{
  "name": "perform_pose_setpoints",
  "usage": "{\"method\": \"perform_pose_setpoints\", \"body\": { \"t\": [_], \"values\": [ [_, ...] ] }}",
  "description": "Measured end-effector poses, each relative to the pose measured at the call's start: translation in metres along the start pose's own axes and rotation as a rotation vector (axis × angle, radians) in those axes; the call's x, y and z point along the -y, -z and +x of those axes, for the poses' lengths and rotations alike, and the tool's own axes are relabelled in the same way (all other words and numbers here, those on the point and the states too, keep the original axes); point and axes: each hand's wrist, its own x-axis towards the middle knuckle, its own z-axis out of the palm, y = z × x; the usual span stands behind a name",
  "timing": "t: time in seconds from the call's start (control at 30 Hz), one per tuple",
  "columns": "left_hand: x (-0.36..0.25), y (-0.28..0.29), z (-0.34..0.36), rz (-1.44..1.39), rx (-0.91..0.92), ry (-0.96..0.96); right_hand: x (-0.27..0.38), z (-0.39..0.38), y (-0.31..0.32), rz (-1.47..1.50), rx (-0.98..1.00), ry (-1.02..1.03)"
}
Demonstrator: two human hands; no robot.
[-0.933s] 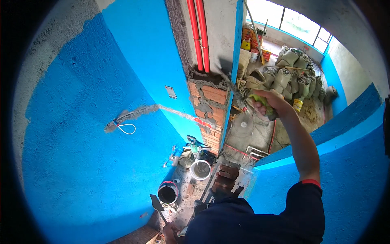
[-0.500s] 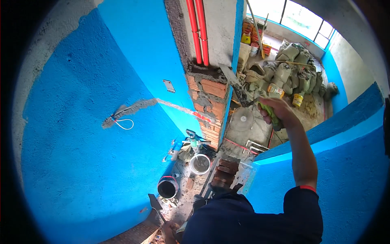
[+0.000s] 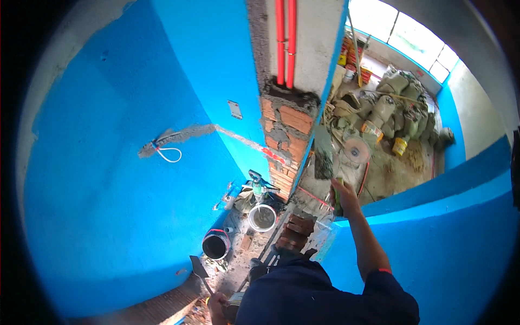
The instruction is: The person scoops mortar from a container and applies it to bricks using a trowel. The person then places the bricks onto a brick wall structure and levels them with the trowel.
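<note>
My right hand (image 3: 349, 199) is closed around the green handle of a plastering trowel (image 3: 324, 155). Grey mortar clings to its flat blade, which hangs just right of a narrow brick column (image 3: 296, 145) and apart from it, as far as I can tell. Wet-looking mortar covers the column's top below two red pipes (image 3: 280, 46). Low at the left, my left hand (image 3: 218, 306) grips a smaller trowel (image 3: 200, 267) by its handle, blade pointing up and away. Part of that hand is hidden by my dark shirt and a pale object I cannot make out.
A white bucket of grey mix (image 3: 262, 218) stands beside a green power tool (image 3: 258, 188). Nearer is a dark bucket (image 3: 215, 246). Stacked bricks (image 3: 297, 232) sit before my feet. Blue walls rise on both sides; filled sacks (image 3: 384, 108) lie beyond the column. A white cable loop (image 3: 170, 155) sticks out at left.
My right hand has come down and leftward, taking the trowel blade from beside the column's mortared top to a lower spot. The left hand still holds its trowel; the view has shifted slightly.
</note>
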Motion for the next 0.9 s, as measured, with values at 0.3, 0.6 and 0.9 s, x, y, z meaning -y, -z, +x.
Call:
{"method": "perform_pose_setpoints", "body": {
  "t": [0.3, 0.6, 0.9],
  "values": [
    [0.114, 0.057, -0.034, -0.409, -0.107, 0.016, -0.12, -0.017, 0.0, -0.692, 0.132, -0.064],
    [0.166, 0.039, -0.159, -0.982, -0.738, 0.299, -0.147, -0.058, -0.228, -1.242, 1.217, -0.076],
    [0.194, 0.071, -0.208, -1.155, -0.794, 0.321, -0.381, -0.258, -0.336, -1.073, 1.88, -0.554]
  ]
}}
